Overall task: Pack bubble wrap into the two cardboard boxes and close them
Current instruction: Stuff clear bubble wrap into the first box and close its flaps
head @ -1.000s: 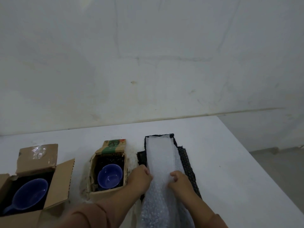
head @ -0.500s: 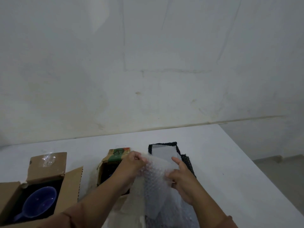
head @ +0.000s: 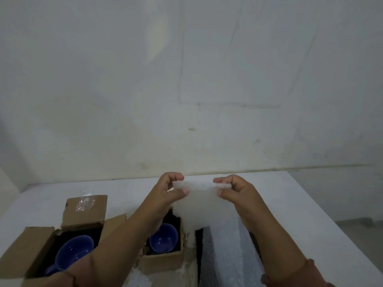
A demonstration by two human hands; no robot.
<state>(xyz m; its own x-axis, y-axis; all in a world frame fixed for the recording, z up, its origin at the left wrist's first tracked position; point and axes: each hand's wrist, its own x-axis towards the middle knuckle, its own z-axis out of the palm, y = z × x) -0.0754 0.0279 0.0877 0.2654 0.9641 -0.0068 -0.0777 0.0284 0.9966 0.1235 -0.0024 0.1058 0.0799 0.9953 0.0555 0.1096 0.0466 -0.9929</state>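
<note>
Here, a sheet of bubble wrap (head: 200,204) hangs in the air above the table (head: 310,214), held up by its top edge and drooping toward the nearer box. The left hand (head: 169,191) pinches the sheet's upper left corner between thumb and curled fingers; the right hand (head: 236,193) pinches the upper right corner the same way, the two hands level and a little apart. Below the right forearm, more wrap (head: 226,255) lies flat on the table in a long strip, over a dark mat (head: 198,245) whose edges show on either side. Just left of it stands a small box (head: 163,262), open, with a blue bowl (head: 165,239) inside, partly hidden by the left forearm. Further left, a larger box (head: 87,212) sits with its flaps up, clear tape on the rear flap, and a blue cup (head: 72,251) in its dark interior. A stained white wall (head: 186,79) fills the background.
</note>
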